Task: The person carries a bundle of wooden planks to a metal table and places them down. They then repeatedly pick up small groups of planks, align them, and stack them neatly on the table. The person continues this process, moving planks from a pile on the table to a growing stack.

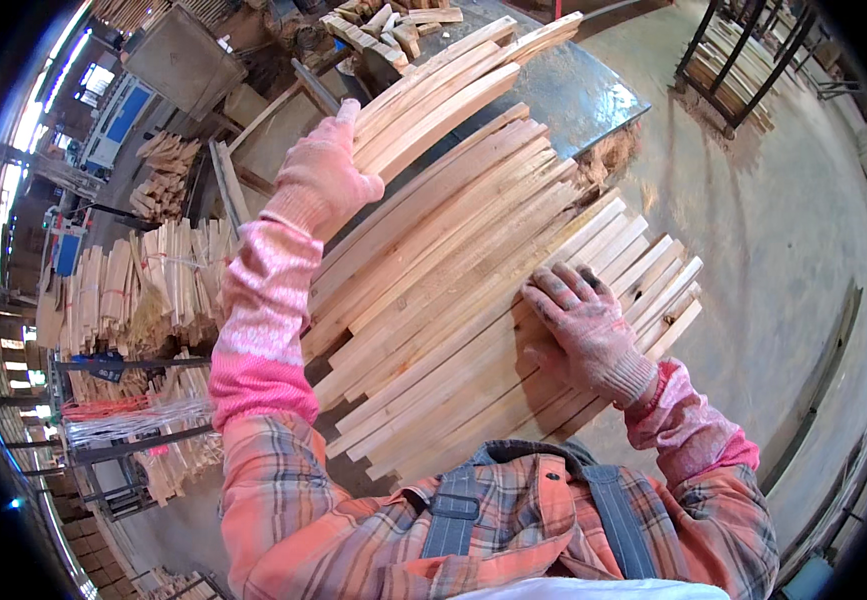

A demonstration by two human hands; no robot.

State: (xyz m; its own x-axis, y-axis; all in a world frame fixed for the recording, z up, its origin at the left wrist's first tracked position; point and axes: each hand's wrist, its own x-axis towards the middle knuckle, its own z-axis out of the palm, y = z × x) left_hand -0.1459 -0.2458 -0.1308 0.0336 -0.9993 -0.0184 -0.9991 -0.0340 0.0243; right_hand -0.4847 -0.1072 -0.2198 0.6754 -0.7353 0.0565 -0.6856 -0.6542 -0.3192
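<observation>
A broad layer of pale wooden strips (443, 265) lies side by side in front of me, their ends uneven. My left hand (325, 165), in a pinkish work glove, is closed round the left end of a small group of wooden strips (433, 110) at the far side. A dark gap separates that group from the rest. My right hand (581, 322) rests palm down on the nearer strips towards their right end. Its gloved fingers are stretched out, with dark stains at the tips, and grip nothing.
Beyond the strips is a blue-grey metal tabletop (608, 95), with short wood offcuts (393, 35) at its far left. Bundled strips (143, 285) stand on a rack at left. A black metal frame (743, 65) holding boards stands on the concrete floor (753, 240) at far right.
</observation>
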